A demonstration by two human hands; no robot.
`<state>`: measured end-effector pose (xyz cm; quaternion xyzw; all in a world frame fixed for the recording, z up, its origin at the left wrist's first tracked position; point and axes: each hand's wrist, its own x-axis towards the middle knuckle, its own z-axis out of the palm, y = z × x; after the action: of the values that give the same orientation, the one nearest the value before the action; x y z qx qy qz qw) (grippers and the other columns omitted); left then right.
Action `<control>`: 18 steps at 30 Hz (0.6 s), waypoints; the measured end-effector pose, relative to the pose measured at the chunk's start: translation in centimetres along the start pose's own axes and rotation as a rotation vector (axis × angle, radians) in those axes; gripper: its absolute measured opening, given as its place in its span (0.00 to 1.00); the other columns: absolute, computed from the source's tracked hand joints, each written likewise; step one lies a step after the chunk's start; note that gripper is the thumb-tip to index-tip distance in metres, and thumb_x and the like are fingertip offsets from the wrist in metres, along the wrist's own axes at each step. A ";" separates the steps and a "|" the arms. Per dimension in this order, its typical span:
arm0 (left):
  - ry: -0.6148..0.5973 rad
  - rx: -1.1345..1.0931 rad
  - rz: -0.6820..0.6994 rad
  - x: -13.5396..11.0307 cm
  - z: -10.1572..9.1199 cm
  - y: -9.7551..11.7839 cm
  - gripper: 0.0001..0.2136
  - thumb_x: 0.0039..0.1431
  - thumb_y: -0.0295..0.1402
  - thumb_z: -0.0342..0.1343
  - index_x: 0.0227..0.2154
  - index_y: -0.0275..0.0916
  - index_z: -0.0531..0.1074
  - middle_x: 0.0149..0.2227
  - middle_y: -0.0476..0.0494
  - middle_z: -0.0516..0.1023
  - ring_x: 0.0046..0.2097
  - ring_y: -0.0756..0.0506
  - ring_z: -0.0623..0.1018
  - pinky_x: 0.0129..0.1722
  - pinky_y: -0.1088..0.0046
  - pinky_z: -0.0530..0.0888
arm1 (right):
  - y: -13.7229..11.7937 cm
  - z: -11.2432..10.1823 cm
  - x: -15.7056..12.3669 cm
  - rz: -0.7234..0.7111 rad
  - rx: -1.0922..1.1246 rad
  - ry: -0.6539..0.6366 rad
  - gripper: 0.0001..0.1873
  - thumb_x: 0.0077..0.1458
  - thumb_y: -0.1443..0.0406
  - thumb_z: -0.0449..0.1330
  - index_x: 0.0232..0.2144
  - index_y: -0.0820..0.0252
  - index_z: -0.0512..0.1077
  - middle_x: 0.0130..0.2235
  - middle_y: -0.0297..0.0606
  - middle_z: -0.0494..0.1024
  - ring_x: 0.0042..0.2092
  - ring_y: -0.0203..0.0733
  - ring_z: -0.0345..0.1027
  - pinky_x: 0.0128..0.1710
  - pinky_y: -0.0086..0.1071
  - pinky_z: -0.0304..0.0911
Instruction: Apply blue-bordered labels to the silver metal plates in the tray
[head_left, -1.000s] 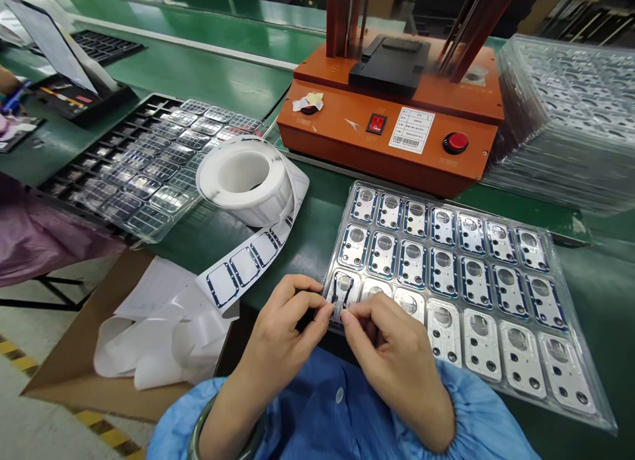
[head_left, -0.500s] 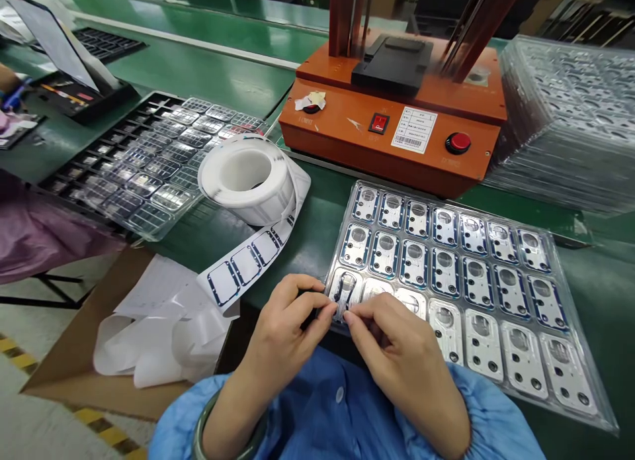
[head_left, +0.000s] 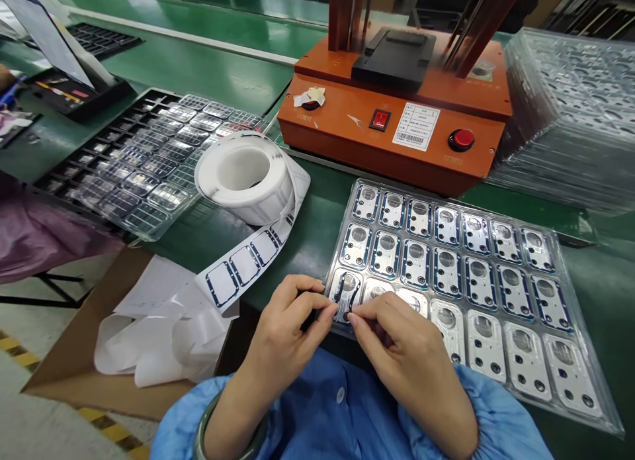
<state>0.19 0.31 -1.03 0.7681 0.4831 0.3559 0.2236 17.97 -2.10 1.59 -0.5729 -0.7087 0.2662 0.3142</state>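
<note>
The left hand (head_left: 282, 334) and right hand (head_left: 404, 354) pinch a blue-edged label (head_left: 344, 296) in the near-left pocket of a clear tray (head_left: 590, 380), at its edge. Behind, the orange press's (head_left: 397, 132) barcode sticker (head_left: 409, 126) is unreadable.

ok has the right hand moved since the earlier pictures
Yes, a little: the right hand has shifted rightward, judged against the clear plastic tray beside it, with the wrist swung furthest.
</note>
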 end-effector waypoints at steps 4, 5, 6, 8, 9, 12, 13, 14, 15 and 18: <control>-0.003 0.013 0.000 -0.1 0.1 -0.1 0.03 0.57 0.24 0.55 0.32 0.38 0.72 0.39 0.43 0.70 0.43 0.48 0.74 0.47 0.69 0.74 | 0.1 0.2 -0.1 -0.018 -0.027 -0.004 0.10 0.61 0.69 0.53 0.29 0.59 0.72 0.27 0.34 0.70 0.29 0.37 0.64 0.28 0.30 0.56; -0.006 0.021 0.001 0.0 0.0 0.0 0.03 0.57 0.24 0.55 0.32 0.38 0.72 0.39 0.43 0.70 0.43 0.48 0.74 0.47 0.69 0.74 | 0.2 0.3 -0.1 -0.026 -0.033 -0.007 0.10 0.61 0.70 0.53 0.29 0.59 0.72 0.28 0.34 0.70 0.29 0.37 0.63 0.28 0.30 0.55; -0.012 0.028 0.002 0.0 0.0 0.0 0.03 0.57 0.25 0.55 0.32 0.38 0.72 0.38 0.44 0.70 0.43 0.48 0.74 0.47 0.68 0.74 | 0.2 0.3 -0.1 -0.033 -0.041 -0.009 0.10 0.61 0.70 0.53 0.29 0.59 0.71 0.28 0.34 0.70 0.29 0.37 0.63 0.28 0.30 0.55; -0.032 0.041 0.005 0.0 -0.3 0.1 0.03 0.58 0.25 0.55 0.31 0.39 0.72 0.37 0.44 0.71 0.42 0.47 0.74 0.45 0.69 0.74 | 0.2 0.3 0.0 -0.043 -0.054 -0.010 0.10 0.61 0.70 0.54 0.29 0.59 0.71 0.27 0.34 0.69 0.28 0.37 0.63 0.28 0.30 0.54; -0.047 0.047 0.006 0.1 -0.5 0.2 0.03 0.58 0.26 0.55 0.32 0.39 0.72 0.37 0.44 0.72 0.42 0.47 0.75 0.44 0.69 0.74 | 0.2 0.3 0.0 -0.047 -0.059 -0.009 0.09 0.61 0.70 0.54 0.29 0.60 0.71 0.27 0.34 0.69 0.28 0.37 0.63 0.28 0.30 0.54; -0.092 0.072 0.013 0.1 -1.0 0.2 0.04 0.59 0.26 0.54 0.34 0.40 0.72 0.40 0.43 0.73 0.44 0.46 0.75 0.44 0.69 0.74 | 0.3 0.3 0.0 -0.048 -0.060 -0.016 0.08 0.60 0.70 0.55 0.29 0.59 0.71 0.27 0.33 0.69 0.28 0.37 0.63 0.28 0.30 0.54; -0.109 0.079 0.013 0.0 -1.2 0.2 0.04 0.59 0.26 0.54 0.35 0.40 0.72 0.41 0.43 0.73 0.45 0.46 0.75 0.45 0.69 0.74 | 0.3 0.3 0.0 -0.045 -0.057 -0.025 0.07 0.60 0.70 0.55 0.30 0.59 0.70 0.28 0.33 0.69 0.29 0.37 0.64 0.28 0.30 0.54; -0.128 0.082 0.011 0.0 -1.3 0.2 0.05 0.59 0.27 0.54 0.36 0.41 0.72 0.42 0.43 0.73 0.45 0.46 0.75 0.45 0.69 0.74 | 0.3 0.2 -0.1 -0.039 -0.055 -0.036 0.06 0.60 0.70 0.56 0.30 0.59 0.70 0.28 0.33 0.69 0.29 0.37 0.64 0.28 0.31 0.54; -0.146 0.080 0.004 0.0 -1.4 0.1 0.05 0.59 0.27 0.53 0.37 0.41 0.72 0.43 0.43 0.73 0.46 0.46 0.75 0.46 0.69 0.73 | 0.3 0.2 -0.1 -0.031 -0.055 -0.049 0.05 0.60 0.69 0.56 0.31 0.59 0.70 0.29 0.33 0.70 0.30 0.38 0.64 0.28 0.31 0.55; -0.182 0.050 -0.042 -0.1 -1.4 0.1 0.05 0.60 0.27 0.52 0.37 0.41 0.71 0.45 0.42 0.71 0.47 0.47 0.74 0.46 0.69 0.73 | 0.4 0.2 -0.1 -0.005 -0.057 -0.079 0.02 0.58 0.69 0.59 0.32 0.59 0.69 0.31 0.33 0.70 0.31 0.38 0.65 0.29 0.31 0.56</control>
<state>-0.83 0.23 -0.13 0.7922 0.4857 0.2677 0.2545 18.09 -2.13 1.13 -0.5688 -0.7292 0.2677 0.2704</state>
